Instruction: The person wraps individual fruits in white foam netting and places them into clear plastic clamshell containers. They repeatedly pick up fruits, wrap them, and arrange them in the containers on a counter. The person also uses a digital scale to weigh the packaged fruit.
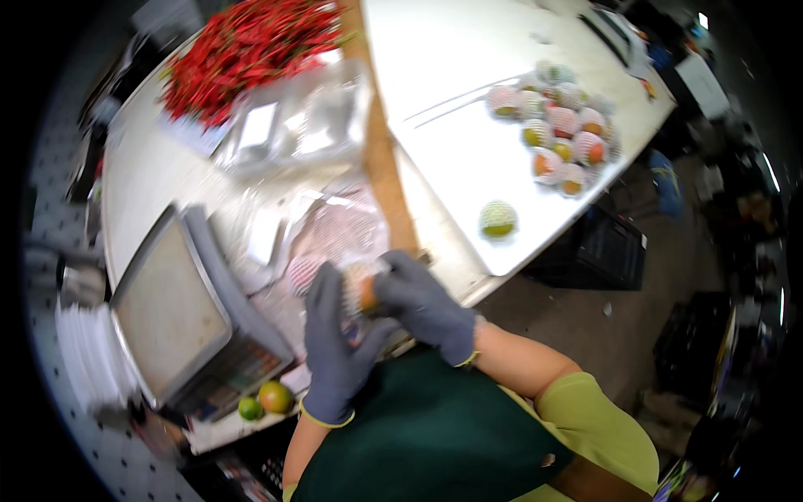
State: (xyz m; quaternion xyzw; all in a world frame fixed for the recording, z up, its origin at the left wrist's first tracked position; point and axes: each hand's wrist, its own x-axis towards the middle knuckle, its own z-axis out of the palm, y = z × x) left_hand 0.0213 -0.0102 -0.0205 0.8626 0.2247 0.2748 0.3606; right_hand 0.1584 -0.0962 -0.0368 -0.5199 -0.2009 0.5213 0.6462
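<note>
Both my hands wear grey gloves with yellow cuffs. Between them is an orange, tomato-like fruit [367, 293] partly covered by a pale foam net sleeve [352, 285]. My left hand [335, 351] cups its left side, fingers pointing up and thumb apart below. My right hand [426, 304] grips the fruit's right side with curled fingers. Motion blur hides the exact finger contact. Just beyond my left fingertips is a pink foam net [303, 273]. Behind it lies a clear plastic bag of flattened pink foam nets [342, 226].
A weighing scale [172, 307] stands at left, with two greenish fruits [275, 398] beside it. Red chillies [244, 56] and clear plastic packaging [301, 122] lie farther back. On the white board [439, 150] are several net-sleeved fruits [564, 122] and a separate one [498, 219]. A black crate [590, 251] stands below.
</note>
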